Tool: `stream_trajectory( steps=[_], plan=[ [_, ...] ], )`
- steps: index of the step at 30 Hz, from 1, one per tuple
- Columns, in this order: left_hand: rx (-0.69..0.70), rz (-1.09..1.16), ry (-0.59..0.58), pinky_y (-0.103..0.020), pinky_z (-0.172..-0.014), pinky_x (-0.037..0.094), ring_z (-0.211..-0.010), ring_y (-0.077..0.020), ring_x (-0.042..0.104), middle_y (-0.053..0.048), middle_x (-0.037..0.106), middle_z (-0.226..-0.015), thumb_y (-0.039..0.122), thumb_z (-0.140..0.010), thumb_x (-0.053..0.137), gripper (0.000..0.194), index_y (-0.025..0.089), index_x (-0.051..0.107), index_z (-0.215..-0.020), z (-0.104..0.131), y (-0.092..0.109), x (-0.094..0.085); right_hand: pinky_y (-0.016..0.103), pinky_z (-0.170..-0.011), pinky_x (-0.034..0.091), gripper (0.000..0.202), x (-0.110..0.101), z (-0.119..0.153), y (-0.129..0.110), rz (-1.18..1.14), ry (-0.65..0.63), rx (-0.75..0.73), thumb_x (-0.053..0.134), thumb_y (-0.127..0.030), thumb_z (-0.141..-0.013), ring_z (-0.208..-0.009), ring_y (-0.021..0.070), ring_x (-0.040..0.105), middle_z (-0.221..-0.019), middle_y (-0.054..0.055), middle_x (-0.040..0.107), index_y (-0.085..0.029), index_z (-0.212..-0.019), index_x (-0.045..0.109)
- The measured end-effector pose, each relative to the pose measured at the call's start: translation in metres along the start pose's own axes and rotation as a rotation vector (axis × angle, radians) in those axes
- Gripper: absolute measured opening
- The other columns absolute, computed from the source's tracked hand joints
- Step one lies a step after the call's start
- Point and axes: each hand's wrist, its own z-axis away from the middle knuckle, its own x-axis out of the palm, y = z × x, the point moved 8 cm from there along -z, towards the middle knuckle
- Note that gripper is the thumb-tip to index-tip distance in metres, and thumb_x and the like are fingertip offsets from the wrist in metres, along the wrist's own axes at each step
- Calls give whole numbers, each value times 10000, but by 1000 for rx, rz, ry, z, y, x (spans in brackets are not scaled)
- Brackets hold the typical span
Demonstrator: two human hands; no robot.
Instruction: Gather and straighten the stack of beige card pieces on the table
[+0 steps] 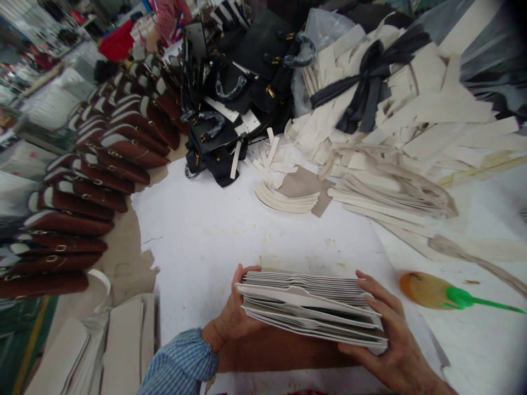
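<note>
Between my two hands is a stack of off-white cut panels (308, 304), its layered edges facing up toward me. My left hand (236, 312) grips the left end, fingers behind and thumb side hidden below. On the right end, my right hand (387, 329) is wrapped with its fingers over the far edge and its thumb underneath. Some sheets near the middle bow apart, leaving gaps. Under the stack lies a brown panel (284, 351) on the white table covering (197, 230).
A glue bottle with a green nozzle (428, 291) lies at right. Curved strips (286, 200) and bundled off-white pieces (391, 192) lie farther back. Brown bags (82, 203) line the left; black bags (247, 82) pile at the back. More panels (123, 340) rest at lower left.
</note>
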Motion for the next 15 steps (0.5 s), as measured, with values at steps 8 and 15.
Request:
stream_trajectory(
  steps=[8,15],
  plan=[
    [-53,-3,18,-615,-1095,512,-1216,-340,629,-127,429,-1530,446,-710,947,1380,468,-110,-1598,5,-3,2,593,-1130,479,553,-11,4,-2,-213,19,168,639,-480,-985,-1528,398,356,-1585,109,471,-315,-1494,499],
    [-125,41,6,-629,-1172,441,-1261,-342,622,-135,400,-1588,532,-678,947,1405,438,-104,-1605,11,-20,4,431,-1121,503,236,-30,-10,-1,-119,60,201,585,-285,-1001,-1406,290,524,-1313,19,702,-341,-1154,755]
  ],
)
